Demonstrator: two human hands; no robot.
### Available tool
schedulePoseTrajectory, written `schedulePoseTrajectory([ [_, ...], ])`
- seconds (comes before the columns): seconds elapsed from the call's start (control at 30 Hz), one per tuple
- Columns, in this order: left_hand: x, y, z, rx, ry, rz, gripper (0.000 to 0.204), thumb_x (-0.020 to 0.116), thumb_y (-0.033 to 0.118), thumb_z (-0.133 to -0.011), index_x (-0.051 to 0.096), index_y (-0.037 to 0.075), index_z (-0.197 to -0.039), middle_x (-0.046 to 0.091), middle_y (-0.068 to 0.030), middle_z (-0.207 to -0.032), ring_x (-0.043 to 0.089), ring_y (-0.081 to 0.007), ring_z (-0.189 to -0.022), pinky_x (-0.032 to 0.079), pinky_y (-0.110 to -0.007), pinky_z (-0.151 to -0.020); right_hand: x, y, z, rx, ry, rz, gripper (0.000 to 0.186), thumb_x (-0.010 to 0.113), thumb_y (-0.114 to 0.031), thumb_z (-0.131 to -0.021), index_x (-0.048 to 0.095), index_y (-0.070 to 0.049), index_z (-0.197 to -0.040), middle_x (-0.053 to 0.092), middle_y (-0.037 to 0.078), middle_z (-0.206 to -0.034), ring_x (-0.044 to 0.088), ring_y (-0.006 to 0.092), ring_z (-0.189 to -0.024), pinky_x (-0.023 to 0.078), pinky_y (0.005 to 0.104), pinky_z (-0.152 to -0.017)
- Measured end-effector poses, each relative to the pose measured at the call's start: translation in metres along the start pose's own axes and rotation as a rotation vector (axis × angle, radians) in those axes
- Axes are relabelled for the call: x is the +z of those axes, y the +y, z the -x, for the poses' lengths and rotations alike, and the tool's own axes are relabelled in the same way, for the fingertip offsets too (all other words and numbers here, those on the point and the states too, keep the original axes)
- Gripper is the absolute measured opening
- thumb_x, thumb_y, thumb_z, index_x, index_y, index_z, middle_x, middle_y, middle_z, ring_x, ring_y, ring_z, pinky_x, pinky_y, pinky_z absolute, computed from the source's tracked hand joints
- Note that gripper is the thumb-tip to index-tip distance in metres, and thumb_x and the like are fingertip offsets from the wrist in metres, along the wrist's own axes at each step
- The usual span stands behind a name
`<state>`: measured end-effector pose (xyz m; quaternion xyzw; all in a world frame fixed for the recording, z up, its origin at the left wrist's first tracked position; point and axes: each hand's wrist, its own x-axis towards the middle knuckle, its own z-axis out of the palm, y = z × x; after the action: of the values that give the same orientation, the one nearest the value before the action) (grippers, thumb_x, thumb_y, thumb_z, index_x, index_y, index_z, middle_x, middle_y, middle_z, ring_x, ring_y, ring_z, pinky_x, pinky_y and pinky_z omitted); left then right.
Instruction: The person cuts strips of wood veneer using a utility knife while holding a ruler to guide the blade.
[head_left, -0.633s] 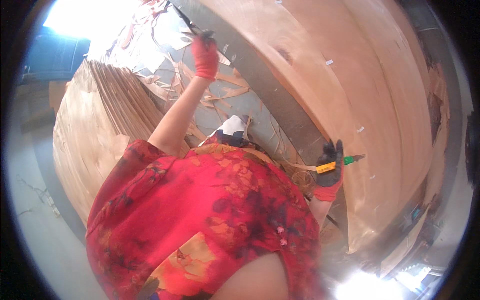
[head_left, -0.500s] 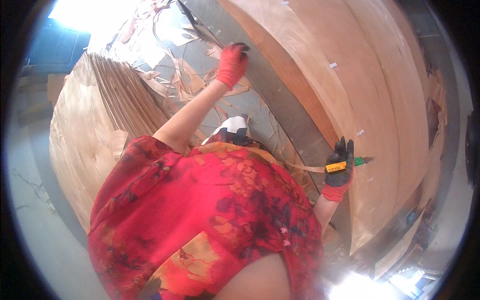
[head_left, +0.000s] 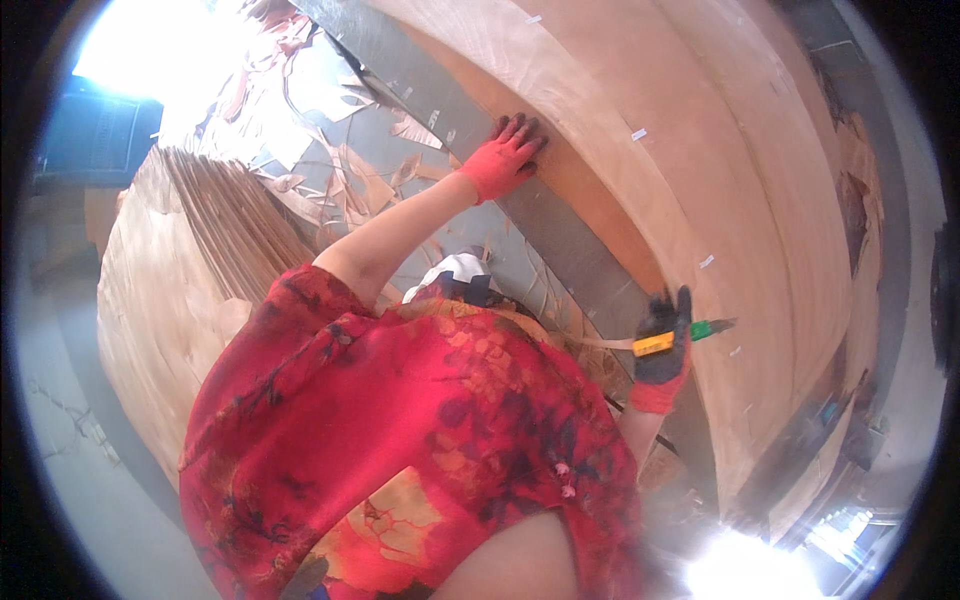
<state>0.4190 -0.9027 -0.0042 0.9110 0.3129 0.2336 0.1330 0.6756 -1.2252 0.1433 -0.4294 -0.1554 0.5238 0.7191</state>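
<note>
1. You have one view: the head camera, looking steeply down over your red-patterned top [head_left: 420, 440].
2. It faces the veneer sheet [head_left: 700, 160], near enough that the sheet's edges bend toward the fisheye rim.

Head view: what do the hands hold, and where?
Right hand grips a yellow-and-green utility knife by its handle. Left hand holds nothing, resting flat on the wood veneer sheet.
</note>
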Motion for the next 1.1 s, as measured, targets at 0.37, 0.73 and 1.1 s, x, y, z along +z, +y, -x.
schedulePoseTrajectory([
  [0.37,-0.067,-0.011,0.094,-0.012,-0.222,0.119,0.027,0.062,0.009,-0.085,0.066,0.005,-0.112,0.065,-0.0158,-0.118,0.059,-0.0359,-0.115,0.046,-0.047,-0.103,0.013,0.046,0.065,0.595,0.17,0.238,0.054,0.053,-0.02,-0.101,0.038,-0.008,-0.152,0.066,0.017,-0.122,0.067,0.0187,-0.088,0.055,0.028,-0.07],
  [0.73,-0.068,-0.033,-0.032,-0.054,0.081,-0.01,0.054,0.061,0.013,-0.092,0.047,0.008,-0.144,0.042,-0.0201,-0.152,0.036,-0.0414,-0.142,0.026,-0.055,-0.119,0.069,0.068,-0.079,0.293,0.127,0.738,0.054,0.058,-0.025,-0.103,0.038,-0.01,-0.151,0.065,0.006,-0.096,0.063,0.0102,-0.069,0.043,0.0211,-0.051],
  [1.1,-0.01,-0.073,-0.072,-0.146,0.035,-0.038,0.053,0.055,0.022,-0.097,0.045,0.011,-0.148,0.041,-0.016,-0.155,0.033,-0.0376,-0.146,0.019,-0.054,-0.122,0.154,0.143,-0.175,0.292,0.004,0.71,0.055,0.049,-0.027,-0.107,0.029,-0.021,-0.158,0.07,0.007,-0.081,0.063,0.0125,-0.055,0.049,0.0287,-0.046],
])
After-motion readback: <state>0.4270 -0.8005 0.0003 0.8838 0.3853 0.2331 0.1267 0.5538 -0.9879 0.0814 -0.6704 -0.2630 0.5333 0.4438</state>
